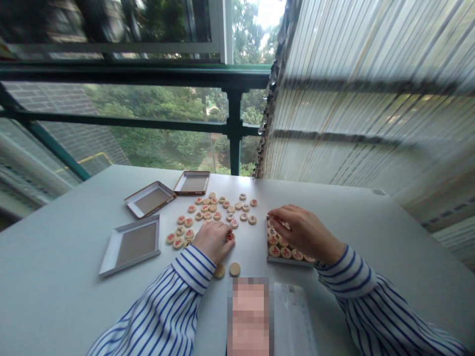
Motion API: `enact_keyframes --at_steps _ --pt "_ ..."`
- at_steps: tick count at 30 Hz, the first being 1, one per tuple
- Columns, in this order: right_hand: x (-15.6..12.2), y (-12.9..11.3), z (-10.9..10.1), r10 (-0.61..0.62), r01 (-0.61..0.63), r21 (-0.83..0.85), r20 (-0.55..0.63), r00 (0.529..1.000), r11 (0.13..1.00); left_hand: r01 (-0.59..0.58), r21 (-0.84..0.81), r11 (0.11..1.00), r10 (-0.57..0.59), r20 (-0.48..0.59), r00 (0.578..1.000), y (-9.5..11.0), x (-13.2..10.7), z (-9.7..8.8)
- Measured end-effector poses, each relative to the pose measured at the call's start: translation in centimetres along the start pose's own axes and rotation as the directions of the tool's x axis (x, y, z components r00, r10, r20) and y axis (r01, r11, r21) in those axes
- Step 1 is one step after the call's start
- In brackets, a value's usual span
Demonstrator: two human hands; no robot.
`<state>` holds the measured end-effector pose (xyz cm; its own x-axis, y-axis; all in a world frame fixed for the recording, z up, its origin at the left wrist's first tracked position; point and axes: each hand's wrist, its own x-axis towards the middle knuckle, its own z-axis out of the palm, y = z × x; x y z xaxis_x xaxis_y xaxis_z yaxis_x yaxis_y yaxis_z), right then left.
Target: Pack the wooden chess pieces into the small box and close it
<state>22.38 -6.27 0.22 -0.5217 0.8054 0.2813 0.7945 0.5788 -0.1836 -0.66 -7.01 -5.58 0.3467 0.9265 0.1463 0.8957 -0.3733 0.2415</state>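
My left hand [212, 241] is over the loose pieces in the middle of the white table. Its fingers close on a Chinese chess piece [230, 237] with a red character, its face turned up. My right hand [305, 230] hangs over the box of chess pieces [289, 264] on the right, fingers curled together and pointing left. Whatever those fingertips hold, if anything, is hidden. Round wooden pieces with red or dark characters lie in rows inside this box, partly covered by the hand. Two blank-faced pieces [234, 269] lie near my left wrist.
Loose chess pieces [208, 215] spread across the table beyond my left hand. On the left stand a grey open tray [160, 237] and two brown-edged trays [150, 199]. A clear plastic case [295, 316] and a pixelated patch are at the near edge. Windows and a string curtain [352, 99] rise behind.
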Motion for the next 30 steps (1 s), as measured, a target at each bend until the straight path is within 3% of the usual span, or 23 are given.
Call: enact_keyframes --at_steps 12,23,30 --pt "-0.1 0.2 -0.3 0.005 -0.005 -0.024 -0.026 1.000 1.000 0.066 -0.139 0.988 -0.077 -0.072 0.994 0.1 0.1 -0.1" --pt "-0.2 0.2 -0.8 0.008 -0.008 -0.006 -0.049 0.999 1.000 -0.010 -0.274 0.962 -0.049 -0.206 0.977 -0.5 0.3 0.2" --pt "-0.4 0.3 -1.3 0.017 -0.017 -0.007 -0.055 0.998 1.000 -0.087 -0.291 0.953 -0.008 -0.309 0.951 -0.3 0.1 -0.5"
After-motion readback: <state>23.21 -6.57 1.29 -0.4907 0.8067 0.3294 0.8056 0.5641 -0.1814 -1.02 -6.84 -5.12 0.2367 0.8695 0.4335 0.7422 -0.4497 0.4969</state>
